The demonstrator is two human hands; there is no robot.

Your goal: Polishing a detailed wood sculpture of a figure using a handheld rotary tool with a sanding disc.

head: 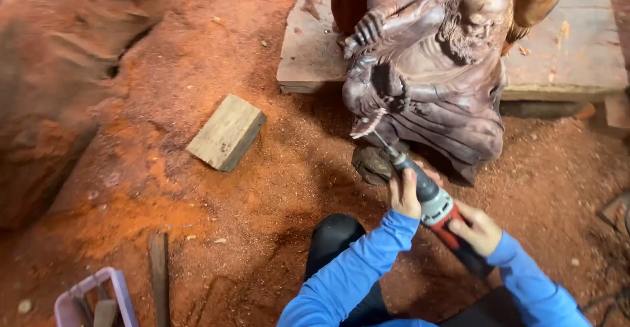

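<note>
A dark brown carved wooden figure (440,84) of a seated bearded man stands on a flat wooden slab (571,51). I hold a red and grey rotary power tool (436,209) with both hands. My left hand (405,194) grips its front near the collar. My right hand (479,230) wraps the red body further back. The thin bit reaches up to the pale, freshly cut spot low on the figure's front, near its foot (373,163). Blue sleeves cover both my arms, and my dark-trousered knee (335,235) is below.
Reddish sawdust covers the ground. A pale wooden block (226,132) lies to the left. A large rough reddish log (52,84) fills the far left. A lilac plastic basket (95,301) with tools and a dark wooden stick (159,278) sit at bottom left.
</note>
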